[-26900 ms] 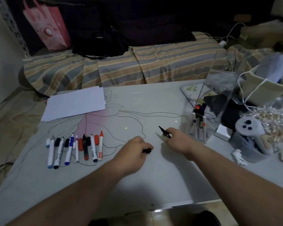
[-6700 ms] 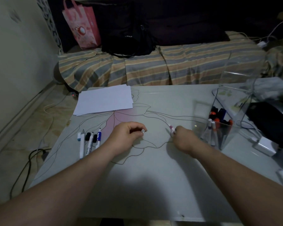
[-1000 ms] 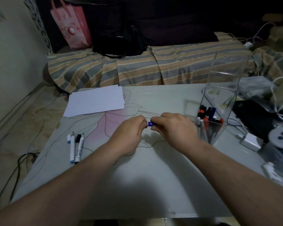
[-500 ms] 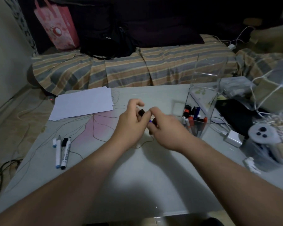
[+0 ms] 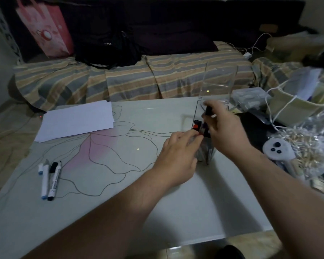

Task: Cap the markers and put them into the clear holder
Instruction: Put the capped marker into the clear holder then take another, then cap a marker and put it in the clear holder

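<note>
A dark-capped marker (image 5: 208, 110) is pinched by the right hand (image 5: 225, 131) over the clear holder (image 5: 204, 146) near the table's (image 5: 176, 202) right edge, the holder's side touched by the loosely open left hand (image 5: 178, 156).

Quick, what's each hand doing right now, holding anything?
Left hand: empty, fingers loosely open, resting against the clear holder.
Right hand: closed on a dark-capped marker, lowering it into the holder.

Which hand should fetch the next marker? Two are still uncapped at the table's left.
Left hand: it is nearer the two markers, and the right hand is busy holding a marker at the clear holder.
</note>
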Demonstrator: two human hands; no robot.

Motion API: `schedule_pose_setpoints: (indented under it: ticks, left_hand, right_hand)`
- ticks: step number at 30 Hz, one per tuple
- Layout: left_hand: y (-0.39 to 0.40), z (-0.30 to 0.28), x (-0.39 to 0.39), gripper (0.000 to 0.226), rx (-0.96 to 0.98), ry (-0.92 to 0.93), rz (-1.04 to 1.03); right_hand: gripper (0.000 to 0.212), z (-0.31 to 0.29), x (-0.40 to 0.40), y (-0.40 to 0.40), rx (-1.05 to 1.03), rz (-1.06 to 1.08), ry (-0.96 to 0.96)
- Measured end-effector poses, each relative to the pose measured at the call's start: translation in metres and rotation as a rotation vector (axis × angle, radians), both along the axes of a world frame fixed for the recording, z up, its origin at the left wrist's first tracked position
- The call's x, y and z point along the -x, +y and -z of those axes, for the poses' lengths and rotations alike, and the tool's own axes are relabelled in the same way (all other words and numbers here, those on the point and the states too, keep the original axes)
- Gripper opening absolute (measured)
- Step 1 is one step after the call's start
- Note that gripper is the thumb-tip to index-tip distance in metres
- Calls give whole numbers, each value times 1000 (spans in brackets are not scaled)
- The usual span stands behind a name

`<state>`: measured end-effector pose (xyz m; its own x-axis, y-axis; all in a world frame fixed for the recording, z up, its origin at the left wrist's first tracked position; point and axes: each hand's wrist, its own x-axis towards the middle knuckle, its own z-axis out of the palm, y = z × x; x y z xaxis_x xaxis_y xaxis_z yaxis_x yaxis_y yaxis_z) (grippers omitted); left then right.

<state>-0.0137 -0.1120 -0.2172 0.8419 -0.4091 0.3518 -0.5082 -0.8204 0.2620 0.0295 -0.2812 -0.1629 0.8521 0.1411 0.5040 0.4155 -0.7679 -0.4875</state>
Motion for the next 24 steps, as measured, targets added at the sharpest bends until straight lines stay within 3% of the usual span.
schedule_pose_setpoints:
  ticks: [6, 9, 11, 14, 18, 24]
  left_hand:
    - [0, 1, -2, 64, 32, 2, 9]
    - [4, 2, -5, 64, 36, 26, 25]
    - [10, -2, -7, 60, 60, 47, 52]
    - [30, -9, -8, 49, 80, 46, 45]
    - [92, -9, -17, 33, 85, 154, -147]
    - [221, 1, -8, 27, 86, 376, -630]
  right_hand:
    - [17, 17, -6, -4, 346, -83, -74]
    - [18, 15, -6, -1, 485, -34, 9]
    - [17, 12, -4, 1, 470, -21, 39]
    - [24, 11, 0, 6, 381, 56, -78]
    - [29, 3, 12, 41, 285, 31, -212]
    - [32, 22, 30, 121, 282, -255, -139]
